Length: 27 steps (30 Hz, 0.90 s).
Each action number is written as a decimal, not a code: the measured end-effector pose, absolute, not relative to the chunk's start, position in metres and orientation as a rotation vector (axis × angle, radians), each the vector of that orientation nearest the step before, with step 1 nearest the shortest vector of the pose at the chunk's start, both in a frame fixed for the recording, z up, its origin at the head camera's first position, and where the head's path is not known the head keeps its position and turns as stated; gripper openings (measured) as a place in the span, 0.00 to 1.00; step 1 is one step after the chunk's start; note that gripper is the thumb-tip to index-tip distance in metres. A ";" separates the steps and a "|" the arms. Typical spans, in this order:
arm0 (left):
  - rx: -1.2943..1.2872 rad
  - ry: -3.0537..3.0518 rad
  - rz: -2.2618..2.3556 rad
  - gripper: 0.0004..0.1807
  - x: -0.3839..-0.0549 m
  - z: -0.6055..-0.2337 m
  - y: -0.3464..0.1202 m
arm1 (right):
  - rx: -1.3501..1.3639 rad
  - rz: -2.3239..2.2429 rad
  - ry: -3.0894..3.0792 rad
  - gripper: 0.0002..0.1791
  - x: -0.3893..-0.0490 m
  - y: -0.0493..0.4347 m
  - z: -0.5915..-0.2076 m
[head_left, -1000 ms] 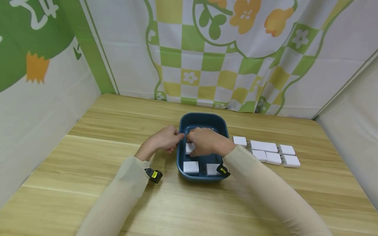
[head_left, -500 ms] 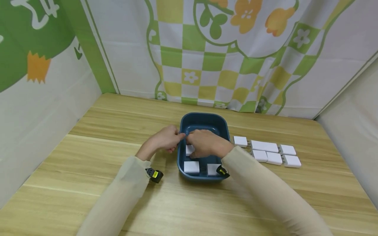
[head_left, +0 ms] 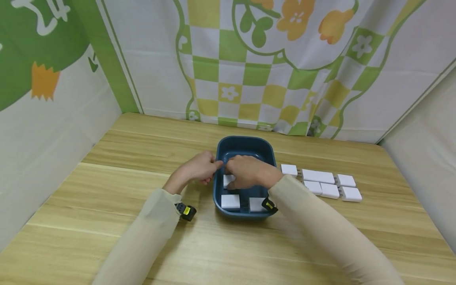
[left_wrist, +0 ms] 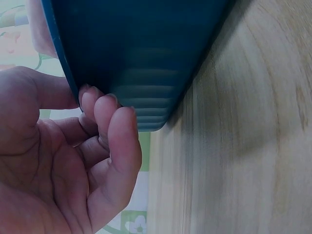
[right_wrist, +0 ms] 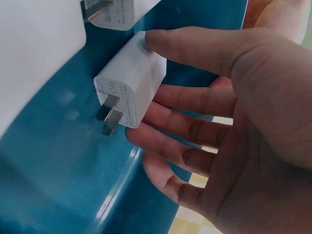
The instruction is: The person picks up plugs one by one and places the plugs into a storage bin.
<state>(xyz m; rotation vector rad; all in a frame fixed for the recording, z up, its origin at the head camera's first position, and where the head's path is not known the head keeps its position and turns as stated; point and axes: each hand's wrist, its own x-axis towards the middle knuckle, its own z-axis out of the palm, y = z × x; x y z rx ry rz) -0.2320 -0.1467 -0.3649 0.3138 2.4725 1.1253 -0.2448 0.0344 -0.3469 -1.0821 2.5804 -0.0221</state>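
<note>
Charger (right_wrist: 129,78) in right hand (head_left: 247,172), left hand (head_left: 201,166) nearby (gripping bin (head_left: 249,145))

Before me: one wood-grain table (head_left: 78,206); behind it, one floral curtain (head_left: 256,71), checked green, yellow and white; at my left, one green-and-white hanging (head_left: 53,103); at my right, one pale sheet (head_left: 427,134).

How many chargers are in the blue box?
3 visible: a pinched charger in the right hand, a near-left charger and a near-right charger in the box. The arm may hide more.
</note>
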 end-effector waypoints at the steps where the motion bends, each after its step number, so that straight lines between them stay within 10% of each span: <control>1: 0.311 2.473 1.125 0.25 -0.232 -0.365 -0.147 | -1.083 -0.023 2.577 0.18 -0.245 0.034 -0.347; 27: 0.279 2.473 1.120 0.24 -0.233 -0.365 -0.146 | -1.104 -0.073 2.426 0.08 -0.243 0.030 -0.337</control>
